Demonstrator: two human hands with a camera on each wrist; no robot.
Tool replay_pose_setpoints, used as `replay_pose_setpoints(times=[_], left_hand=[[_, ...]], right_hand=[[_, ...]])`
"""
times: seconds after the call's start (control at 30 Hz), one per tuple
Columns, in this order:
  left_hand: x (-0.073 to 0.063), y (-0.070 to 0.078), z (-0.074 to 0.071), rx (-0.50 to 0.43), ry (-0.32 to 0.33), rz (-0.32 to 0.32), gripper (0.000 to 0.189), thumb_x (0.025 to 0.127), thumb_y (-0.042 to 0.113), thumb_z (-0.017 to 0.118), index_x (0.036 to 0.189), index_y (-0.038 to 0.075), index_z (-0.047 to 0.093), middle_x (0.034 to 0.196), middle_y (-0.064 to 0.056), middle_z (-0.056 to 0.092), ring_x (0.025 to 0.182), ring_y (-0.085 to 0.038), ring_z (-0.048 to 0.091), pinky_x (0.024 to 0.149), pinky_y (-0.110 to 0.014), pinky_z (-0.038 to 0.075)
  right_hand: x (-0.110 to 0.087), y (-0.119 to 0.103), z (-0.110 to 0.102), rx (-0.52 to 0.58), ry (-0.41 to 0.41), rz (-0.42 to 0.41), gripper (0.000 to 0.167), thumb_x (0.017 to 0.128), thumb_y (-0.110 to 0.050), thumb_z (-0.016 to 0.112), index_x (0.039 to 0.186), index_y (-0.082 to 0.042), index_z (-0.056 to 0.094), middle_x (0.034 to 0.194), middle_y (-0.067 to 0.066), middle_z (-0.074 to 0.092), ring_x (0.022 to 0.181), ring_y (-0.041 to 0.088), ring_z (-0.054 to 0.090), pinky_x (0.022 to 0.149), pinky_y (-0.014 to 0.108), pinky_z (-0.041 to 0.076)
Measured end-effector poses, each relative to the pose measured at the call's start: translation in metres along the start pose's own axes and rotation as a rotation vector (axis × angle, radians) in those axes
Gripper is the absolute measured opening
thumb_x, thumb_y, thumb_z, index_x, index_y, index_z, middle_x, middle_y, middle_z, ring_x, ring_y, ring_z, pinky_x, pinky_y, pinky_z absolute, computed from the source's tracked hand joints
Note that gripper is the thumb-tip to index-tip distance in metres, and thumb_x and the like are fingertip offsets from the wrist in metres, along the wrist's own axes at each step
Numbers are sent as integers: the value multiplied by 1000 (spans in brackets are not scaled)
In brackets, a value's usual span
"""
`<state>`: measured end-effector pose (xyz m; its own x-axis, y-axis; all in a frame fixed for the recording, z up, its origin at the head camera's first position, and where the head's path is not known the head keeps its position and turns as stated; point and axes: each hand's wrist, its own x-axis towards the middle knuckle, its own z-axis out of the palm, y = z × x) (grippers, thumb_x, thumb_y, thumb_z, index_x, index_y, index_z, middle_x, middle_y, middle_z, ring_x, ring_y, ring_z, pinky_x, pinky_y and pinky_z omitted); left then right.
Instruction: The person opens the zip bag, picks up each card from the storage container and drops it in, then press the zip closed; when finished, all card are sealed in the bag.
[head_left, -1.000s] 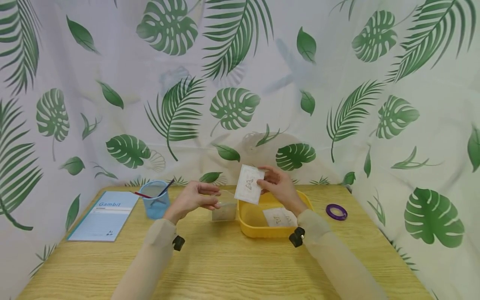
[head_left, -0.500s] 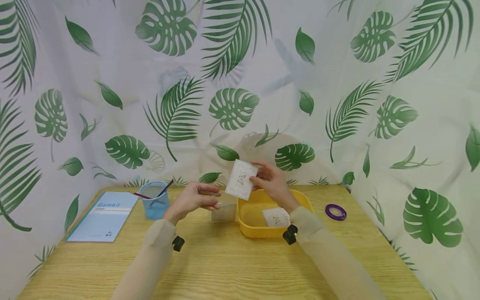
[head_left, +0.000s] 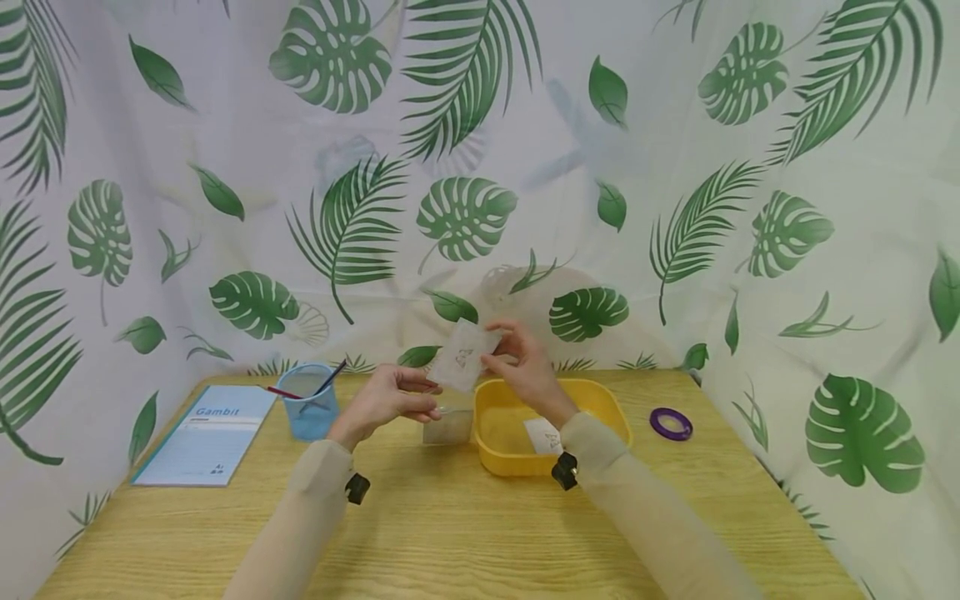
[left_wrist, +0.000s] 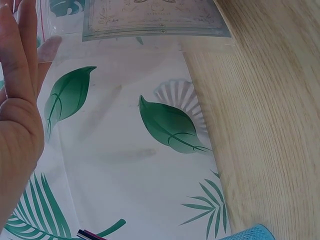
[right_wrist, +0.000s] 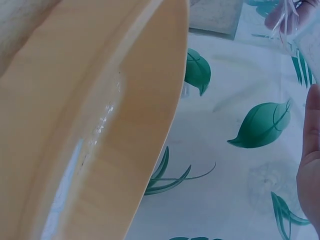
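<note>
Sleeves: the left sleeve (head_left: 300, 508) and right sleeve (head_left: 652, 508) reach in over the near edge of the worktop (head_left: 450, 542).
Notebook: a blue and white notebook (head_left: 198, 454) lies flat by the worktop's left edge, maybe to be out of the way.
Tray: the yellow tray (head_left: 498, 465) sits right of the middle, near the far edge. It seems put there so the right hand can reach in easily.
Tray card: a small pale card (head_left: 542, 435) lies inside by the tray's near edge, partly hidden by the right arm.
Bag: the clear bag (head_left: 447, 428) hangs just left of the tray, with a bagged card (left_wrist: 157, 20) in it. I cannot tell if its bottom touches the worktop.
Left hand: the left hand (head_left: 378, 404) pinches the bag's top, probably to keep it upright.
Right hand: the right hand (head_left: 527, 371) grips the held card (head_left: 459, 358) by its right side, perhaps so most of it sticks out free. The card is up in the air, tilted, above the bag.
Cup: a blue cup (head_left: 311, 422) with pens stands toward the far left corner.
Ring: a purple ring (head_left: 656, 421) lies near the right edge.
Back: a leafy cloth (head_left: 637, 167) hangs behind.
</note>
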<state>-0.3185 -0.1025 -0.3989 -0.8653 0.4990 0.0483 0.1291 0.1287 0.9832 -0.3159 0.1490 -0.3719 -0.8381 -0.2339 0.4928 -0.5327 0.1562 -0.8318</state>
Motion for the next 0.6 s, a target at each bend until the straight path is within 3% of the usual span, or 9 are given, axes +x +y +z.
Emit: replay_pose_setpoints(times=[0.17, 0.43, 0.6], left_hand=[[-1, 0, 0, -1, 0, 3, 41, 90, 1, 68, 129, -7, 59, 127, -27, 62, 82, -24, 75, 76, -39, 63], [0, 0, 1, 1, 1, -2, 45, 88, -1, 69, 132, -4, 59, 122, -25, 66, 82, -24, 75, 79, -43, 62], [1, -2, 1, 4, 2, 1, 46, 87, -2, 69, 131, -3, 59, 123, -25, 65, 82, -24, 75, 81, -47, 60]], right_hand=[[1, 7, 3, -9, 20, 6, 47, 89, 7, 65, 132, 2, 48, 101, 30, 62, 93, 40, 63, 81, 50, 60], [0, 18, 5, -135, -5, -83, 38, 89, 0, 69, 124, -9, 56, 94, 18, 66, 86, 26, 67, 74, 29, 62], [-1, 17, 8, -176, -40, -131, 32, 92, -1, 66, 122, -11, 59, 92, 15, 66, 83, 26, 67, 71, 27, 61]])
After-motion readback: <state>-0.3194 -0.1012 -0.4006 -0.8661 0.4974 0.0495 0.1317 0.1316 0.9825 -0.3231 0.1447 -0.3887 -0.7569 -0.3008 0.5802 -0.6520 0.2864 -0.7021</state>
